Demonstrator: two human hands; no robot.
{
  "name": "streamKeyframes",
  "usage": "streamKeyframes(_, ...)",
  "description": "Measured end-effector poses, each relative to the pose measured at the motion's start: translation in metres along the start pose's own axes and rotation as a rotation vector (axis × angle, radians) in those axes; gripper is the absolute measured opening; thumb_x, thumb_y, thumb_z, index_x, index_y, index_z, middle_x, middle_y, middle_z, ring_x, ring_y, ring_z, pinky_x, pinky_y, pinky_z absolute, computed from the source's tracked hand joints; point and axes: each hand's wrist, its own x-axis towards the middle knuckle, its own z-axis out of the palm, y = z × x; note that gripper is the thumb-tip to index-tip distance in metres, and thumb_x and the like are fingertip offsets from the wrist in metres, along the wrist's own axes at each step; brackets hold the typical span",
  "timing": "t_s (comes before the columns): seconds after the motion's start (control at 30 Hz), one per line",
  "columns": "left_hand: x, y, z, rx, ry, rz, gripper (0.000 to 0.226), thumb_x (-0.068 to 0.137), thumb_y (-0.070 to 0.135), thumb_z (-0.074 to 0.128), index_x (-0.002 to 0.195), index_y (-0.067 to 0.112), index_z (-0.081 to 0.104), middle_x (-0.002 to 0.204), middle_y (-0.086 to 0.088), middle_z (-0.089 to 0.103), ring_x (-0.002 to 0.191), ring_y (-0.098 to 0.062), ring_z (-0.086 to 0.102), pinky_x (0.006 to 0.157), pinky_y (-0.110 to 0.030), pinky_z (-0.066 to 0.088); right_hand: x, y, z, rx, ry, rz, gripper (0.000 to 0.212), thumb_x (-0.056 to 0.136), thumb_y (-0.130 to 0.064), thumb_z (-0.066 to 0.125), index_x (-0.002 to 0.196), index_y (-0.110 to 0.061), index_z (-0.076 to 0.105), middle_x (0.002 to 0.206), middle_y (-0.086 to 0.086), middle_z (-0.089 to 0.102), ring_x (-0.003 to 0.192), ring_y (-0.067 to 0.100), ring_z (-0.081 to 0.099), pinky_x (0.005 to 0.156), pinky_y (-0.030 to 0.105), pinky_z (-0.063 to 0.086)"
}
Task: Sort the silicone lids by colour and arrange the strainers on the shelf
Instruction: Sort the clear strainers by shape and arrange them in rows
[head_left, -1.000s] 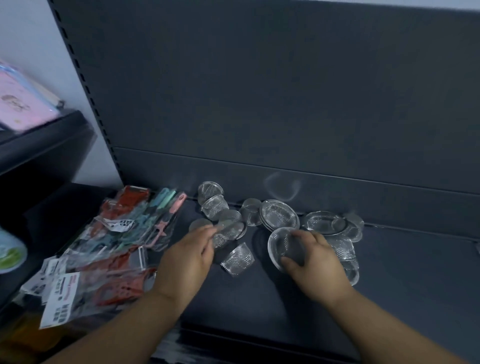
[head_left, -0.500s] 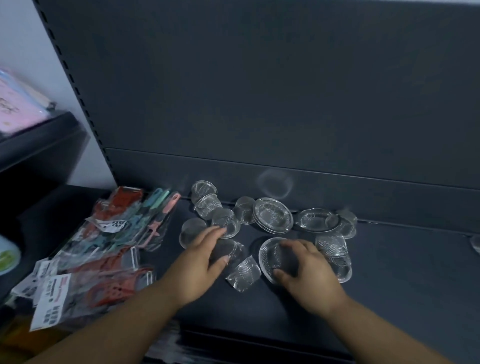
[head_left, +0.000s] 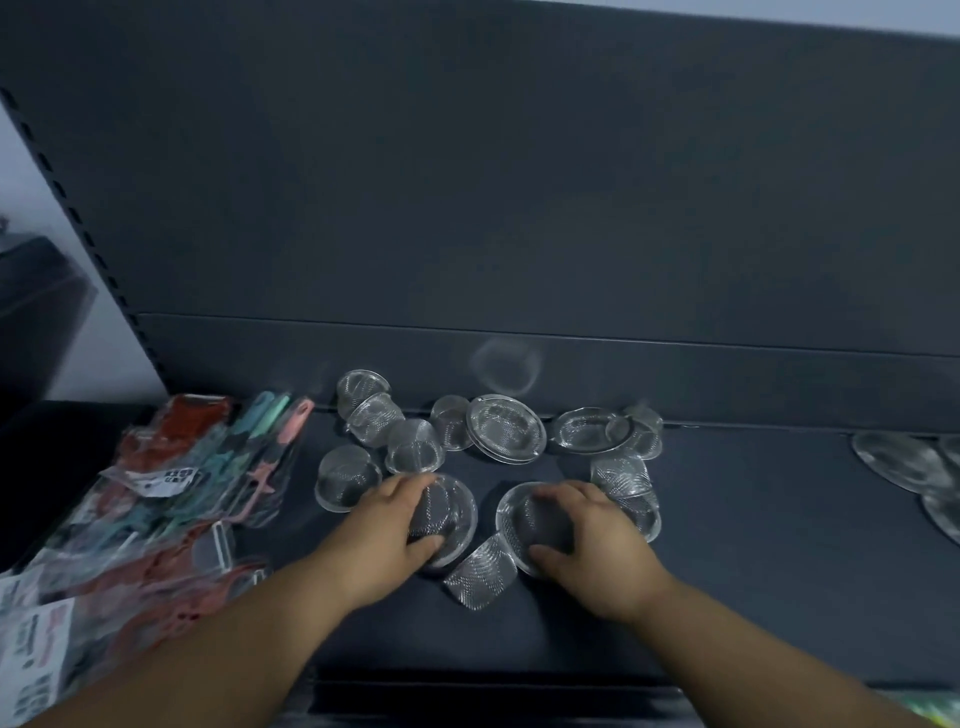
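Several metal mesh strainers lie scattered on the dark shelf (head_left: 727, 545). My left hand (head_left: 387, 525) grips a wide-rimmed strainer (head_left: 457, 512) lying in front of the pile, fingers over its top and thumb beneath. My right hand (head_left: 587, 530) grips another wide strainer (head_left: 514, 512) beside it, fingers curled over its rim. A small cup-shaped strainer (head_left: 480, 574) lies on its side between my two hands. A flat wide strainer (head_left: 506, 428) leans near the back panel, with more cup strainers (head_left: 369, 402) to its left.
Packets of red, teal and pink silicone items (head_left: 171, 499) in clear bags lie piled at the shelf's left. More flat strainers (head_left: 904, 462) sit at the far right. The dark back panel (head_left: 519, 208) rises behind the pile.
My left hand moved right and down from the small strainers onto the wide-rimmed one and closed on it. My right hand stays on its strainer. The camera view shifted left.
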Motion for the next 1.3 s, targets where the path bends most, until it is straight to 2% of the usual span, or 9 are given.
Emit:
streamKeyframes(0.17, 0.008, 0.021, -0.018, -0.163, 0.223, 0.011, 0.067, 0.083, 0.035, 0.068, 0.142, 0.028, 0.036, 0.142, 0.004, 0.042, 0.124, -0.007, 0.042, 0.101, -0.016, 0.029, -0.009, -0.007, -0.018, 0.021, 0.123, 0.012, 0.061, 0.078, -0.036, 0.071, 0.134, -0.033, 0.046, 0.133, -0.011, 0.044, 0.122, 0.009, 0.045, 0.098, 0.010, 0.028)
streamKeyframes(0.27, 0.014, 0.037, -0.026, -0.246, 0.281, -0.028, 0.066, 0.083, 0.036, 0.068, 0.140, 0.027, 0.038, 0.140, 0.003, 0.047, 0.121, -0.008, 0.047, 0.098, -0.016, 0.031, -0.018, -0.006, -0.032, 0.038, 0.191, 0.018, 0.061, 0.076, -0.036, 0.072, 0.133, -0.033, 0.048, 0.132, -0.012, 0.045, 0.121, 0.009, 0.046, 0.103, 0.016, 0.033)
streamKeyframes(0.4, 0.015, 0.066, -0.021, -0.254, 0.240, -0.049, 0.067, 0.083, 0.039, 0.068, 0.141, 0.028, 0.036, 0.139, 0.001, 0.048, 0.123, -0.014, 0.049, 0.101, -0.023, 0.034, -0.035, 0.011, -0.050, 0.036, 0.229, 0.039, 0.060, 0.075, -0.036, 0.072, 0.131, -0.034, 0.049, 0.133, -0.012, 0.046, 0.122, 0.011, 0.046, 0.104, 0.024, 0.038)
streamKeyframes(0.5, 0.014, 0.101, -0.008, -0.250, 0.223, -0.047, 0.067, 0.083, 0.039, 0.067, 0.142, 0.029, 0.036, 0.139, 0.000, 0.046, 0.123, -0.017, 0.048, 0.103, -0.026, 0.035, -0.052, 0.036, -0.067, 0.043, 0.252, 0.066, 0.061, 0.076, -0.037, 0.072, 0.132, -0.032, 0.048, 0.136, -0.010, 0.044, 0.124, 0.011, 0.045, 0.104, 0.021, 0.036)
streamKeyframes(0.6, 0.014, 0.145, 0.012, -0.251, 0.215, -0.006, 0.065, 0.084, 0.037, 0.067, 0.141, 0.029, 0.036, 0.138, 0.003, 0.047, 0.123, -0.012, 0.047, 0.102, -0.021, 0.033, -0.074, 0.071, -0.087, 0.060, 0.259, 0.091, 0.061, 0.078, -0.038, 0.070, 0.134, -0.032, 0.046, 0.138, -0.009, 0.041, 0.127, 0.010, 0.042, 0.105, 0.018, 0.033)
streamKeyframes(0.87, 0.015, 0.287, 0.112, -0.272, 0.131, 0.045, 0.065, 0.083, 0.038, 0.068, 0.140, 0.030, 0.037, 0.140, 0.004, 0.044, 0.125, -0.011, 0.044, 0.106, -0.026, 0.035, -0.164, 0.210, -0.158, 0.055, 0.281, 0.199, 0.059, 0.077, -0.038, 0.071, 0.132, -0.032, 0.049, 0.133, -0.010, 0.044, 0.122, 0.011, 0.046, 0.101, 0.016, 0.033)
streamKeyframes(1.07, 0.023, 0.398, 0.191, -0.283, 0.025, 0.115, 0.063, 0.086, 0.038, 0.065, 0.141, 0.032, 0.034, 0.141, 0.011, 0.038, 0.126, -0.007, 0.040, 0.104, -0.021, 0.034, -0.231, 0.318, -0.212, 0.056, 0.303, 0.326, 0.060, 0.077, -0.037, 0.074, 0.132, -0.031, 0.049, 0.132, -0.010, 0.046, 0.119, 0.010, 0.048, 0.095, 0.015, 0.033)
streamKeyframes(1.17, 0.033, 0.433, 0.214, -0.273, -0.020, 0.141, 0.065, 0.086, 0.038, 0.065, 0.142, 0.032, 0.033, 0.140, 0.012, 0.037, 0.125, -0.006, 0.039, 0.104, -0.021, 0.034, -0.241, 0.351, -0.229, 0.063, 0.317, 0.372, 0.062, 0.076, -0.038, 0.075, 0.132, -0.033, 0.049, 0.133, -0.010, 0.046, 0.117, 0.011, 0.050, 0.097, 0.020, 0.038)
streamKeyframes(1.3, 0.053, 0.464, 0.238, -0.249, -0.044, 0.174, 0.067, 0.083, 0.042, 0.066, 0.141, 0.033, 0.033, 0.139, 0.012, 0.038, 0.124, -0.006, 0.039, 0.106, -0.023, 0.035, -0.238, 0.385, -0.247, 0.062, 0.325, 0.406, 0.063, 0.077, -0.037, 0.075, 0.134, -0.032, 0.048, 0.135, -0.008, 0.045, 0.119, 0.012, 0.048, 0.095, 0.018, 0.034)
